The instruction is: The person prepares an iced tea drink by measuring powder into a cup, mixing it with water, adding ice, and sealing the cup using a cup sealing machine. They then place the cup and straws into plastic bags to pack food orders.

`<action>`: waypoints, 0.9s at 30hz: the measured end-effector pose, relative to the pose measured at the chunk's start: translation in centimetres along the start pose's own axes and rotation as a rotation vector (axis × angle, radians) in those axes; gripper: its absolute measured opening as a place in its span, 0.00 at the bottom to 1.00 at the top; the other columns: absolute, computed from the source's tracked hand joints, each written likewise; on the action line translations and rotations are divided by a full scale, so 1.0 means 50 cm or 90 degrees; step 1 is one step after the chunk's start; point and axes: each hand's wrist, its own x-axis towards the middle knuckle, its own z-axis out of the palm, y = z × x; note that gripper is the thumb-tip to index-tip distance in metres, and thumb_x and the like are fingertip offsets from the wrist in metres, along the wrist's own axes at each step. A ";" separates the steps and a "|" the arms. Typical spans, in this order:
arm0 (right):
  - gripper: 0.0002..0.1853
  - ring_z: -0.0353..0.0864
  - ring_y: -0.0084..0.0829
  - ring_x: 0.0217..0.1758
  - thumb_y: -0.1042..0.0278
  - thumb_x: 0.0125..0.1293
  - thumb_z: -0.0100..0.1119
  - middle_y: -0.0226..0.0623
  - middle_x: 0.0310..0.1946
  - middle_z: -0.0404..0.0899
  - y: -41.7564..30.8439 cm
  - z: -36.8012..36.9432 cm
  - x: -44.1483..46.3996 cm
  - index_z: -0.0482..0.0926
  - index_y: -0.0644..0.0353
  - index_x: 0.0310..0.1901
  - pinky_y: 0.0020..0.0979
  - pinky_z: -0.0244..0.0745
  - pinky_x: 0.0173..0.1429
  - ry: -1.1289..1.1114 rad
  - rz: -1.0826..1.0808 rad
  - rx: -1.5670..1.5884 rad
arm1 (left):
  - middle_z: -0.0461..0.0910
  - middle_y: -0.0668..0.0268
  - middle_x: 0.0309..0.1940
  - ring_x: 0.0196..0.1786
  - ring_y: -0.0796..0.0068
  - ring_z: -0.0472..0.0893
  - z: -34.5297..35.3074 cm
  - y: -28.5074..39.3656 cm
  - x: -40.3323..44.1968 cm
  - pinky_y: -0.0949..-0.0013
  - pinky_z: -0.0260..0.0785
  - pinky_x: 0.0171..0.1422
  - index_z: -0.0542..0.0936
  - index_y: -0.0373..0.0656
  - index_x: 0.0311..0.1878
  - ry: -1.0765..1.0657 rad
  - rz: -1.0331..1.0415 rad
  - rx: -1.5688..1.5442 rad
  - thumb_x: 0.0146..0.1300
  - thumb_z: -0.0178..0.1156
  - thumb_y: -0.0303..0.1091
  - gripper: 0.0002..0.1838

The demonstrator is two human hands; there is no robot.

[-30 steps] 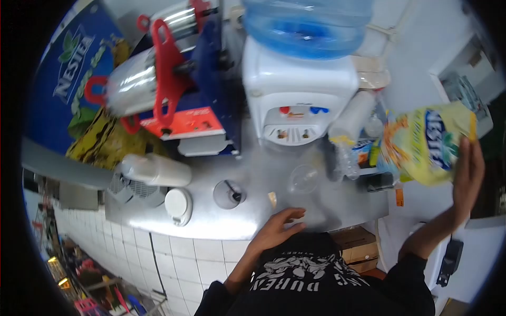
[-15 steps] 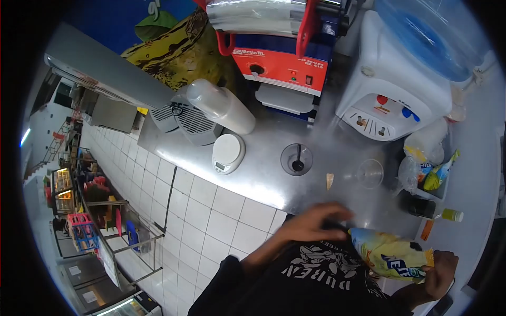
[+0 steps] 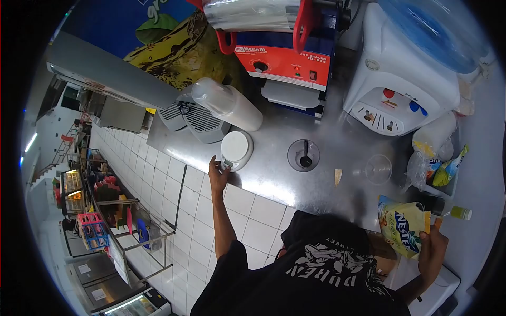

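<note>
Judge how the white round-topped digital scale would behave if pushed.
The white scale seems stiff, given its plastic-looking casing. Lying flat and low, it probably wouldn't tip. It might slide on the shiny metal counter.

steel counter (image 3: 266, 184) | left, near: white scale (image 3: 236, 149) | left, far: grey tray (image 3: 204, 122) | right of scale: clear cup (image 3: 297, 155) | right: pale scrap (image 3: 338, 177), clear round container (image 3: 378, 169) | far: cup sealer (image 3: 284, 66) | far right: water dispenser (image 3: 400, 84)

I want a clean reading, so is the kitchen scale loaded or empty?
Empty: the scale shows a bare, round white top. The left hand is at its front edge, near the display, not over the plate.
</note>
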 end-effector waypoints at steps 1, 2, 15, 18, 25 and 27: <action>0.07 0.68 0.43 0.24 0.70 0.64 0.54 0.44 0.19 0.69 0.002 0.011 -0.002 0.75 0.66 0.33 0.37 0.62 0.37 0.029 -0.005 0.003 | 0.72 0.60 0.47 0.43 0.71 0.74 -0.001 -0.005 0.004 0.68 0.70 0.49 0.59 0.39 0.69 -0.006 -0.010 -0.024 0.51 0.68 0.24 0.42; 0.08 0.68 0.43 0.24 0.70 0.64 0.55 0.44 0.19 0.69 0.004 0.016 -0.006 0.74 0.66 0.32 0.36 0.62 0.37 0.055 -0.010 0.007 | 0.71 0.61 0.46 0.42 0.72 0.74 -0.007 -0.011 0.002 0.69 0.71 0.48 0.58 0.40 0.70 -0.027 -0.028 -0.027 0.51 0.68 0.23 0.43; 0.10 0.67 0.42 0.33 0.66 0.67 0.55 0.44 0.25 0.72 0.025 0.007 -0.048 0.75 0.66 0.35 0.36 0.61 0.45 -0.045 0.030 0.032 | 0.70 0.56 0.44 0.39 0.70 0.76 -0.033 -0.046 0.066 0.68 0.75 0.41 0.54 0.41 0.70 -0.085 -0.132 0.037 0.45 0.72 0.21 0.50; 0.08 0.70 0.43 0.29 0.69 0.64 0.56 0.44 0.23 0.72 0.020 0.012 -0.050 0.76 0.66 0.35 0.38 0.63 0.39 -0.002 -0.037 0.021 | 0.70 0.44 0.54 0.56 0.55 0.74 -0.039 -0.015 0.099 0.60 0.74 0.53 0.58 0.39 0.69 -0.064 -0.079 0.105 0.45 0.72 0.25 0.47; 0.04 0.74 0.45 0.22 0.75 0.59 0.60 0.45 0.21 0.73 0.024 0.015 -0.034 0.78 0.67 0.34 0.38 0.66 0.30 -0.036 -0.088 0.061 | 0.59 0.45 0.66 0.64 0.41 0.66 0.050 0.142 0.113 0.48 0.64 0.66 0.64 0.49 0.68 -0.158 0.210 0.360 0.39 0.75 0.37 0.49; 0.04 0.72 0.45 0.21 0.75 0.60 0.59 0.45 0.20 0.72 0.031 0.016 -0.037 0.77 0.67 0.33 0.38 0.64 0.28 -0.028 -0.083 0.091 | 0.56 0.46 0.67 0.66 0.40 0.63 0.044 0.144 0.109 0.46 0.64 0.66 0.63 0.53 0.69 -0.187 0.155 0.326 0.38 0.76 0.37 0.50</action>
